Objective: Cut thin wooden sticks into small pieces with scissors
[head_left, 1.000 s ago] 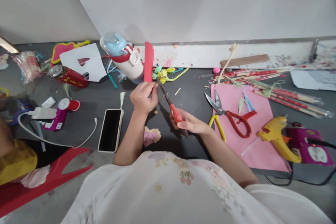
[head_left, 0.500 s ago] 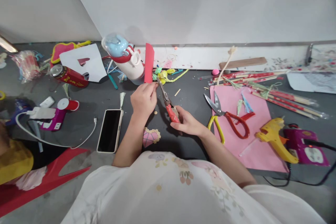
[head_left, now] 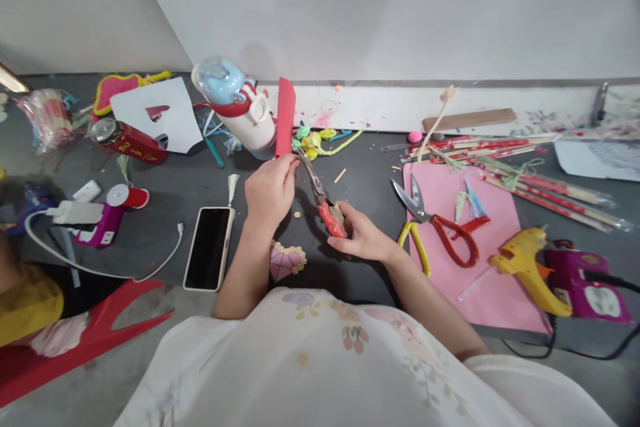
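My right hand (head_left: 363,235) is wrapped around the red handles of a pair of long-nosed pliers (head_left: 317,185), whose tips point up and left. Those tips reach the fingers of my left hand (head_left: 271,190), closed in a pinch; what is between them is too small or hidden to make out. A red strip (head_left: 285,117) rises just behind the left fingertips, and I cannot tell if they touch it. Below the hands lies a pink heart-shaped piece (head_left: 287,261) edged with small pale flower shapes. One loose flower-shaped bit (head_left: 297,215) is between my forearms.
Left: a bottle (head_left: 245,110), a drink can (head_left: 129,140), a phone (head_left: 209,248), a thread spool (head_left: 129,197) and a cable. Right: red-handled scissors (head_left: 435,220) on a pink sheet (head_left: 480,293), a yellow glue gun (head_left: 530,270), a purple power socket (head_left: 590,283) and wrapped sticks (head_left: 555,190).
Both hands keep nearly the same hold and the pliers' tips stay at my left fingers. My left hand is slightly further left; the view has shifted a little.
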Demonstrator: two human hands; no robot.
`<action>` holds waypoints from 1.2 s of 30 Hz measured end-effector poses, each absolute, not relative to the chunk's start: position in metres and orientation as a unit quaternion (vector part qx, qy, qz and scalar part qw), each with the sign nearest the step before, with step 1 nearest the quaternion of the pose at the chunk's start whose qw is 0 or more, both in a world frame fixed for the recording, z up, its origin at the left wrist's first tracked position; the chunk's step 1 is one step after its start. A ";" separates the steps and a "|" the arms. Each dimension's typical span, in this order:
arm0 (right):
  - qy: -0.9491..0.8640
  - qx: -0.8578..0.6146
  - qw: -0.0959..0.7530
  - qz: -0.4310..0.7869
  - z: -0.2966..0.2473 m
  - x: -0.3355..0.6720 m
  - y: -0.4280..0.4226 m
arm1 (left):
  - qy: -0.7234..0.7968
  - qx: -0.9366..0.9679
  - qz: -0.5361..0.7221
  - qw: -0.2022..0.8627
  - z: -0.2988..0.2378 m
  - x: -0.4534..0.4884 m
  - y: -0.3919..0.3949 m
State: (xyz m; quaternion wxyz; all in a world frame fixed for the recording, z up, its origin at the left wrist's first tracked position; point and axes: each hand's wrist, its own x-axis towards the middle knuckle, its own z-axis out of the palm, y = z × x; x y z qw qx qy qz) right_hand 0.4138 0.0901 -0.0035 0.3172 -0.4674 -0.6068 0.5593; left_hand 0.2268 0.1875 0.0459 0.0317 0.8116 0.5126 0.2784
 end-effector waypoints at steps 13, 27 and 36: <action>-0.574 -0.429 0.324 0.618 -0.006 0.417 0.090 | 0.511 0.820 0.256 0.035 0.044 0.223 0.190; -0.564 -0.451 0.313 0.617 -0.006 0.416 0.091 | 0.498 0.831 0.247 -0.024 0.039 0.222 0.195; -0.426 -0.454 0.435 0.650 -0.011 0.411 0.095 | 0.496 0.775 0.350 0.177 0.039 0.248 0.172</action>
